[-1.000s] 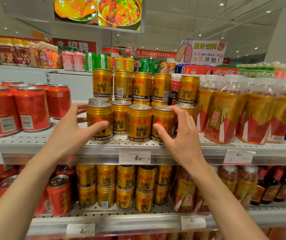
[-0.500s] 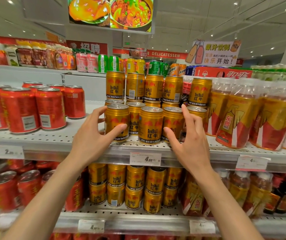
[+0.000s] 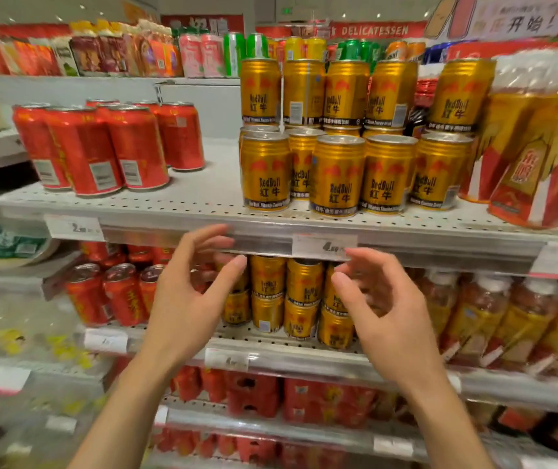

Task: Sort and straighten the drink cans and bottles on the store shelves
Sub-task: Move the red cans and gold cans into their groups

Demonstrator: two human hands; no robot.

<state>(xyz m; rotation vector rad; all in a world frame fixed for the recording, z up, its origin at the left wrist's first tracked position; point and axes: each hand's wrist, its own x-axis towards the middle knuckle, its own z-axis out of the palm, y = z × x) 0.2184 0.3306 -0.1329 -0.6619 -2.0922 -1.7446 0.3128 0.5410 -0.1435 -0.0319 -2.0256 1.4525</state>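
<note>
Left hand (image 3: 186,299) and right hand (image 3: 386,319) raised side by side in front of the shelving, below the upper shelf edge (image 3: 176,228). Both grips apart: fingers loosely spread and slightly curled, thumbs out, holding nothing, touching nothing. Hung level with the price rail, the right fingertips just below a price tag (image 3: 325,247).

Behind the hands, on the lower shelf (image 3: 287,353), more gold cans (image 3: 269,292) stacked two high, with red cans (image 3: 122,292) to their left and bottles with gold and red labels (image 3: 480,319) to their right, blurred.

Above the hands, on the upper shelf, stood the gold drink cans (image 3: 337,176): a front row of five, upright, close together and near the shelf edge, labels mostly facing forward. Behind them a second tier of the same gold cans (image 3: 347,93) stacked on a back row. To the left, well apart across bare shelf, a cluster of red drink cans (image 3: 112,147), upright, barcodes facing out. To the right, just beside the gold cans, bottles in gold and red wrap (image 3: 538,157).

Farther back, a high shelf of mixed cartons and cans (image 3: 200,55), and a red sign reading DELICATESSEN (image 3: 374,30).
</note>
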